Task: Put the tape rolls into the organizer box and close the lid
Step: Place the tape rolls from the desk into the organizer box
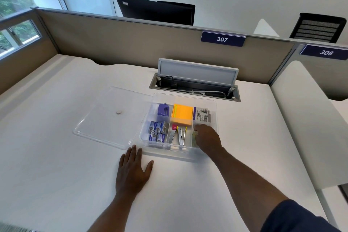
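Note:
A clear plastic organizer box (214, 103) stands open on the white desk, split into several compartments. My right hand (207, 137) reaches into its front right compartment, fingers curled over a pale yellowish tape roll (194, 135) that is mostly hidden under the hand. The clear lid (105, 118) lies flat on the desk to the left of the box, one edge touching it. My left hand (132, 169) rests flat on the desk in front of the box's left corner, fingers spread, holding nothing.
The box also holds a purple sharpener (163, 109), orange sticky notes (182, 114), staple boxes (157, 132), staplers (178, 135) and a printed packet (202, 115). Behind it an open cable hatch (195, 86) is sunk in the desk. A partition (131, 43) bounds the far edge.

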Demonstrator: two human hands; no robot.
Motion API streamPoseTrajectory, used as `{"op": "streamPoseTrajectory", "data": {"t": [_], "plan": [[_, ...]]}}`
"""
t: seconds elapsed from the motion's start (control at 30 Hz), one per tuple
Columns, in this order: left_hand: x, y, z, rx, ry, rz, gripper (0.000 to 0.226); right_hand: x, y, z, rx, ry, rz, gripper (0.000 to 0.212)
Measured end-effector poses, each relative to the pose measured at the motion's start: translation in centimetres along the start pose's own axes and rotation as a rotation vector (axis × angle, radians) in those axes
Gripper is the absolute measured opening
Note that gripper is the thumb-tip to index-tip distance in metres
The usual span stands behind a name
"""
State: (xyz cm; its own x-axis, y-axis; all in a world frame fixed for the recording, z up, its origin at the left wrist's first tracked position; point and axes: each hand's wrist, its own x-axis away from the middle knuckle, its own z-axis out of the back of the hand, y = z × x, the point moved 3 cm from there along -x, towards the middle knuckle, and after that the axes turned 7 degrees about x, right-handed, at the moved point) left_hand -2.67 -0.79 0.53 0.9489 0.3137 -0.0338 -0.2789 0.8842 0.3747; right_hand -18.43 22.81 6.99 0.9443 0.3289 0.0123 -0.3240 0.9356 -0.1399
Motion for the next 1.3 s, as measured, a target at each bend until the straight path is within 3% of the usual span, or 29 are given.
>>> {"op": "streamPoseTrajectory", "data": {"t": [0.3, 1.3], "plan": [[0.1, 0.1, 0.1, 0.001, -0.001, 0.002, 0.075, -0.7, 0.0, -0.6, -0.119, -0.071, -0.150, 0.034], [0.0, 0.2, 0.3, -0.003, -0.011, 0.002, 0.076, -1.6, 0.3, -0.9, -0.133, -0.130, -0.133, 0.036]]}}
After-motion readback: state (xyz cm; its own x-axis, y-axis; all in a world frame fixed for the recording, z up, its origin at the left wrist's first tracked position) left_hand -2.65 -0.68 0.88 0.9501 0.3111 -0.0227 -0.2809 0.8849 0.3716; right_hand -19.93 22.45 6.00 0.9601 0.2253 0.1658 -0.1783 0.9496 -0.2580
